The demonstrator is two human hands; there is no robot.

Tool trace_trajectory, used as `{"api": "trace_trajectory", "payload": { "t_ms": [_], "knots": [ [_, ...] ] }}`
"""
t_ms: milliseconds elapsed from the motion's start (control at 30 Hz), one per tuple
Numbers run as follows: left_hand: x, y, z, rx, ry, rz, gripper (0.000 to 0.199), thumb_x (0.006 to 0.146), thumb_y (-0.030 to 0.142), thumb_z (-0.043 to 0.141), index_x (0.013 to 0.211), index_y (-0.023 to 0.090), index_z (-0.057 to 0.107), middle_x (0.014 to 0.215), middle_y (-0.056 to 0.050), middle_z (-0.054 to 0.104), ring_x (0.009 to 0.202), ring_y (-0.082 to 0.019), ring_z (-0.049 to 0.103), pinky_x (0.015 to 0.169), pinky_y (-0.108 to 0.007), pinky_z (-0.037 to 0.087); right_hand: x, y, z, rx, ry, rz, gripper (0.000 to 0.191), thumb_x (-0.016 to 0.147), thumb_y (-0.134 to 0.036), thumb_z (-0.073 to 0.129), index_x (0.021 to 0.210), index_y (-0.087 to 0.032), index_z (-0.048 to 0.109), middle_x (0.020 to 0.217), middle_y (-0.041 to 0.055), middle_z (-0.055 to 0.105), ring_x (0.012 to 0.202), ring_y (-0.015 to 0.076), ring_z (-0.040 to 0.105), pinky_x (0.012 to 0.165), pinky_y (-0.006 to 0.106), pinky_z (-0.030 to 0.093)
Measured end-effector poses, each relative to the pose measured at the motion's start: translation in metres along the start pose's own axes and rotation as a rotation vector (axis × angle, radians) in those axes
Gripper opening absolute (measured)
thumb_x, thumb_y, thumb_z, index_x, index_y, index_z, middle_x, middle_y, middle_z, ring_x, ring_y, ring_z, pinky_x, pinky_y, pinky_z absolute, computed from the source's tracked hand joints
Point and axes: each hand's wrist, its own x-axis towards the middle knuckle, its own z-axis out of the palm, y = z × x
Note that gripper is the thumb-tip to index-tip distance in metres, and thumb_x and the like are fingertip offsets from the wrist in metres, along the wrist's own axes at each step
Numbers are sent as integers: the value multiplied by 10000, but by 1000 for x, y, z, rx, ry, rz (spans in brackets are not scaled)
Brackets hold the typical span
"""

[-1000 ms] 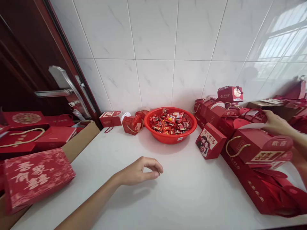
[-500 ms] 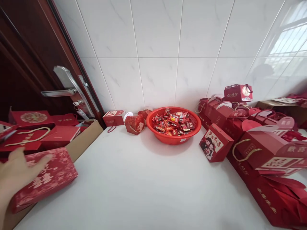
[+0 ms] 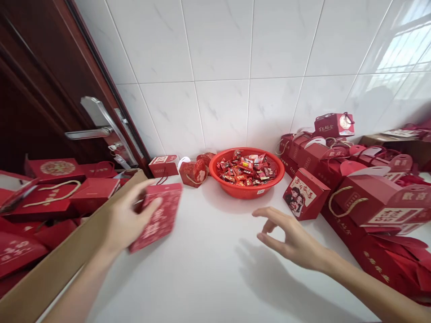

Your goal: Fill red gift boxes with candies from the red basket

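**Left grip [image 3: 124, 220] pinching red gift box [image 3: 158, 215]**

The left grip is holding the red gift box tilted above the white bench [image 3: 208, 282], beside the brown carton wall [image 3: 57, 269]. The right grip [image 3: 289, 235] is hovering spread over open bench. A slip could knock the portrait gift box [image 3: 305, 194] or red plastic basket [image 3: 247, 196].

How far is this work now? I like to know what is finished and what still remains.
Partway, it seems. Done: assembled red gift boxes piled on the right. In hand: the left hand holds a flat red printed box; the open right hand hovers over the white counter. Left: more flat red boxes in the cardboard carton, and the red basket of wrapped sweets is well filled.
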Motion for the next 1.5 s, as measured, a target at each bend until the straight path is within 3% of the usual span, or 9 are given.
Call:
{"api": "trace_trajectory", "payload": {
  "t_ms": [100, 200, 400, 567, 700, 933, 1100, 1300, 1500],
  "knots": [
    [9, 58, 43, -386, -208, -19, 522, 783, 409, 696, 1247, 193, 596, 1107, -70, 717, 931, -238, 705, 813, -333, 584, 36, 8, 19, 235, 48, 116, 459, 905, -424, 600, 1283, -182, 498, 1060, 101, 686, 740, 168, 672, 703, 325, 564],
    [13, 87, 77, -666, -350, -50, 482, 750, 338, 716, 1193, 181, 604, 1142, -78, 691, 928, -214, 688, 767, -290, 567, 67, 7, 25, 440, 159, 137, 492, 863, -484, 645, 1240, -189, 532, 1113, 97, 668, 750, 167, 656, 651, 300, 533],
    [20, 100, 114, -895, -374, -172, 290, 659, 224, 711, 937, 181, 640, 936, -21, 685, 836, -169, 639, 762, -271, 520, 88, 0, 3, 548, 309, -3, 328, 887, -484, 629, 794, -170, 643, 666, -9, 569, 581, 110, 496, 559, 238, 409],
    [28, 100, 133, -938, -387, -199, 363, 575, 153, 653, 936, 180, 641, 855, -6, 664, 887, -183, 621, 809, -283, 502, 86, 1, 2, 390, 141, -172, 261, 919, -369, 581, 890, -169, 746, 781, 33, 654, 703, 142, 565, 666, 259, 455],
    [30, 97, 140, -925, -448, -178, 234, 625, 227, 719, 846, 169, 670, 950, -40, 681, 999, -222, 624, 914, -325, 494, 89, 0, 7, 268, 81, -260, 241, 933, -329, 577, 979, -174, 756, 808, 40, 676, 756, 156, 590, 727, 274, 477],
    [29, 89, 139, -911, -619, -173, 390, 713, 415, 784, 1018, 180, 718, 1118, -87, 721, 1120, -287, 634, 1005, -389, 481, 97, -6, 16, 168, 46, -440, 223, 882, -138, 601, 1067, -220, 698, 951, 30, 725, 970, 194, 614, 961, 364, 452],
    [19, 83, 120, -828, -692, -242, 520, 877, 596, 593, 1228, 221, 670, 1353, -87, 627, 1280, -300, 547, 1038, -409, 475, 97, -5, 27, -24, 175, -379, 181, 817, -63, 618, 937, -191, 666, 828, 27, 658, 807, 179, 552, 728, 285, 433],
    [11, 85, 102, -757, -621, -153, 435, 849, 536, 690, 1143, 215, 690, 1221, -79, 687, 1141, -266, 632, 963, -350, 535, 96, -3, 28, -124, 186, -345, 92, 845, -97, 607, 877, -177, 641, 854, 44, 645, 733, 153, 539, 627, 248, 393],
    [14, 90, 114, -723, -614, -126, 369, 810, 485, 740, 1054, 209, 713, 946, -61, 736, 879, -212, 672, 771, -291, 560, 96, 6, -15, 52, 282, -374, 136, 900, -153, 560, 853, -179, 685, 793, 32, 676, 727, 137, 595, 682, 246, 454]
  ]
}}
